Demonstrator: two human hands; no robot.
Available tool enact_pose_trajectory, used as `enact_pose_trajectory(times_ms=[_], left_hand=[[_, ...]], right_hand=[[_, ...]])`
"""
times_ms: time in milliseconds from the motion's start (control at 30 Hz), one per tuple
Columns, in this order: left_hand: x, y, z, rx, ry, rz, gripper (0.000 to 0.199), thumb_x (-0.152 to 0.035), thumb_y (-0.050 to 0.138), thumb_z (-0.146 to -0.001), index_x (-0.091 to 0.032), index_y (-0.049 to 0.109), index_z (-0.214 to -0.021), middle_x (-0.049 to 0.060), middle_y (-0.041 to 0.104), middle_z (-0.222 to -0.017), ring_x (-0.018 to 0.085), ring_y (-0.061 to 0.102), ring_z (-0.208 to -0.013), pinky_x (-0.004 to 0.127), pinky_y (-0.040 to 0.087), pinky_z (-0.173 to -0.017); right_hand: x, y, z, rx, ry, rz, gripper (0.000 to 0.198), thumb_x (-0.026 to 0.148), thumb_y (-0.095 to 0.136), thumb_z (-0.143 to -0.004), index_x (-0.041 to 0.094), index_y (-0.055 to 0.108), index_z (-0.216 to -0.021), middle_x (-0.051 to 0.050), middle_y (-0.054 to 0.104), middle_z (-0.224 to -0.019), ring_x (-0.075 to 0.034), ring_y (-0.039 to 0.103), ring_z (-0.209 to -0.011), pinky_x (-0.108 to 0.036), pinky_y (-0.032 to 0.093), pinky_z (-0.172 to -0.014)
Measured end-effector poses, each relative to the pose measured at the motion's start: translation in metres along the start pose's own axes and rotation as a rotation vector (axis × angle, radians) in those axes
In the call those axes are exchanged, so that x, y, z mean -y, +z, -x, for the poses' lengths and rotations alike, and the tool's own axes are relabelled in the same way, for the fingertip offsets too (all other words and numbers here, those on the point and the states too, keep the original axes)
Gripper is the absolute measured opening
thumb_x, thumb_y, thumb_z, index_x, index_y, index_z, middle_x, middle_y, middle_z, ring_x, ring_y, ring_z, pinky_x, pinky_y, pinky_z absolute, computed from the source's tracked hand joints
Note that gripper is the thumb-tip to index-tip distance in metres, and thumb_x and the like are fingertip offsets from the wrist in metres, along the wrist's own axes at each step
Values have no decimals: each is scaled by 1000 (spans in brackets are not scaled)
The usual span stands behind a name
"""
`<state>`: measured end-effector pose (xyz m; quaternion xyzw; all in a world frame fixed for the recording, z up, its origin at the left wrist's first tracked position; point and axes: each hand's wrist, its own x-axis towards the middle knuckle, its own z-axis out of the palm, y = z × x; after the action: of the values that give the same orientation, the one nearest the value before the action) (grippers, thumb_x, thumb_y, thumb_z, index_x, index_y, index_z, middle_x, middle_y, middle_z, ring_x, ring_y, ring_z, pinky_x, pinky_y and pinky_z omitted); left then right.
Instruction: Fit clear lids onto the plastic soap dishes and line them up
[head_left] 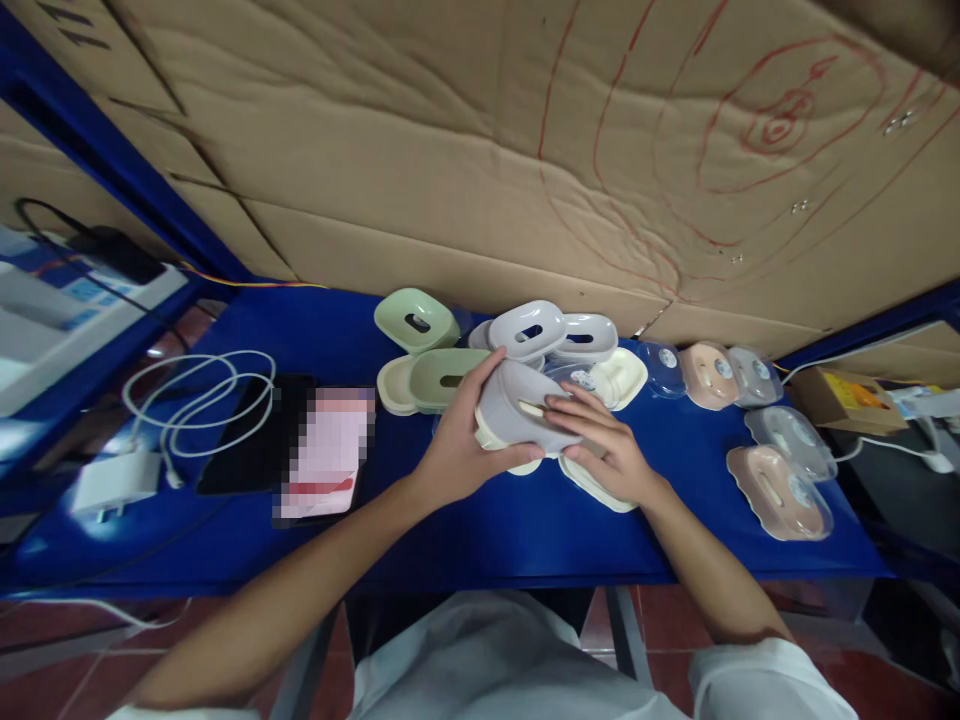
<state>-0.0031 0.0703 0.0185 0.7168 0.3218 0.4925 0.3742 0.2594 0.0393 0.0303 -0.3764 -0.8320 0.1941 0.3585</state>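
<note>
A grey plastic soap dish [517, 410] with a slot in its bottom is held up over the table, a cream rim showing under its left side. My left hand [461, 450] grips its left side, thumb along the near edge. On the right, my right hand [611, 440] holds the same dish, fingers over the slot and thumb at the near edge. Below the hands lie cream pieces [600, 485], partly hidden. Just behind them sit a green slotted dish [431, 375], a light grey slotted dish [517, 328] and a cream dish [626, 375].
Another green dish [409, 310] stands at the back. To the right are peach dishes with clear lids [772, 490] and a clear lid [664, 368]. A phone [330, 450], white cable [199, 365] and charger [116, 480] lie left. Cardboard [412, 150] walls the back.
</note>
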Motion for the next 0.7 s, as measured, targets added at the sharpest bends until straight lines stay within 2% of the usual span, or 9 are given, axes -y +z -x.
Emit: enact_pose_trajectory(times_ms=[67, 133, 233, 333, 433, 500, 567, 633, 700], left_hand=[[-1, -2, -2, 35, 21, -17, 111, -63, 90, -81, -33, 30, -170, 17, 45, -170, 40, 49, -154, 60, 44, -127], [-2, -3, -3, 35, 36, -49, 107, -61, 90, -83, -31, 33, -168, 16, 48, -167, 40, 50, -153, 60, 44, -127], [-3, -6, -5, -95, 46, -144, 95, -56, 89, -85, -28, 40, -162, 16, 54, -160, 39, 54, -148, 60, 46, -124], [-3, -10, -7, -258, 59, -227, 90, -56, 88, -85, -27, 42, -157, 15, 53, -158, 38, 55, -147, 61, 47, -123], [-2, -10, -8, -303, 61, -227, 88, -58, 86, -87, -27, 41, -155, 16, 51, -158, 37, 54, -147, 60, 48, -122], [-2, -6, -6, -252, 79, -177, 83, -58, 86, -89, -27, 42, -152, 17, 51, -159, 36, 54, -148, 60, 47, -123], [-2, -2, -4, -164, 122, -94, 79, -60, 85, -89, -27, 44, -148, 17, 52, -158, 36, 54, -148, 60, 47, -123], [0, 2, -2, -97, 164, -13, 75, -61, 85, -89, -28, 46, -144, 18, 52, -158, 35, 55, -148, 60, 48, -122], [1, 5, 0, -66, 177, 22, 74, -60, 86, -88, -29, 47, -143, 19, 51, -160, 36, 53, -151, 60, 48, -122]], right_hand=[[-3, -6, 2, -84, 57, -66, 39, 45, 56, -111, 34, 70, -145, -6, 73, -145, -31, 61, -147, -56, 52, -122], [-9, -19, 6, -220, 136, -33, 36, 47, 54, -111, 31, 74, -137, -6, 78, -137, -31, 72, -132, -51, 60, -112], [-20, -43, 10, -357, 202, 172, 34, 48, 56, -109, 30, 75, -131, -8, 78, -134, -32, 73, -129, -54, 59, -113], [-31, -57, 12, -262, 177, 332, 31, 42, 59, -108, 31, 75, -131, -9, 74, -140, -32, 65, -140, -60, 50, -123], [-33, -51, 11, -178, 134, 411, 33, 36, 55, -109, 32, 72, -138, -9, 63, -156, -32, 52, -153, -63, 44, -127], [-27, -39, 9, -162, 112, 445, 41, 38, 56, -109, 34, 64, -150, -9, 54, -165, -34, 45, -159, -66, 39, -129], [-16, -24, 8, -112, 64, 429, 55, 47, 63, -106, 36, 54, -159, -9, 51, -168, -37, 45, -158, -67, 40, -128], [-4, -11, 6, -34, -32, 357, 61, 50, 68, -103, 39, 52, -161, -7, 56, -165, -36, 54, -151, -62, 48, -123], [4, -2, 6, -14, -124, 283, 53, 41, 69, -104, 42, 57, -156, -4, 66, -155, -31, 66, -139, -55, 56, -114]])
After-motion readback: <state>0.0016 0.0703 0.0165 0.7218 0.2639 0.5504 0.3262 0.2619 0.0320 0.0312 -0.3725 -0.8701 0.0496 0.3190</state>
